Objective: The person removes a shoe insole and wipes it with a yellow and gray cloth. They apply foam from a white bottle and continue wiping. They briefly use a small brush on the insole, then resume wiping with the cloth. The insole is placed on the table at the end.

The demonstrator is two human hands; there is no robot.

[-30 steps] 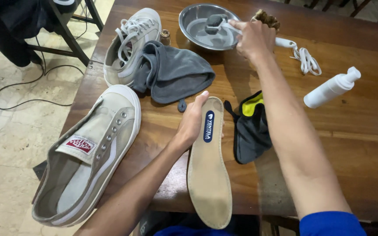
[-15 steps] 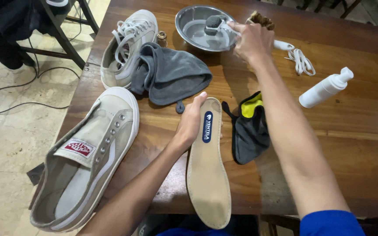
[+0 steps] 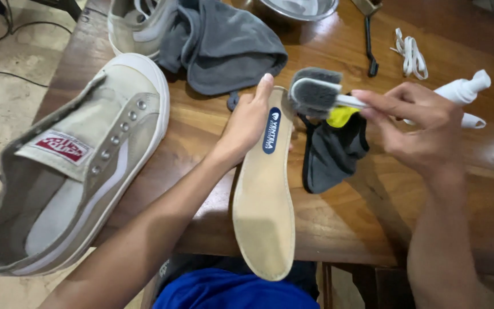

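the left hand (image 3: 247, 123) lies flat along the edge of the insole (image 3: 264, 194), pinning it to the table (image 3: 338, 223). the right hand (image 3: 421, 129) grips a brush (image 3: 314, 91) by its handle, bristles just above the insole's heel end. scrubbing looks about to begin; the brush must drop onto the insole while the left hand holds firm

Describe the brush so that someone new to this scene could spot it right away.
Start at the wooden table, then find the tan insole lying at its near edge. The brush hovers just above the insole's far end, held in the right hand: a white handle with grey bristles.
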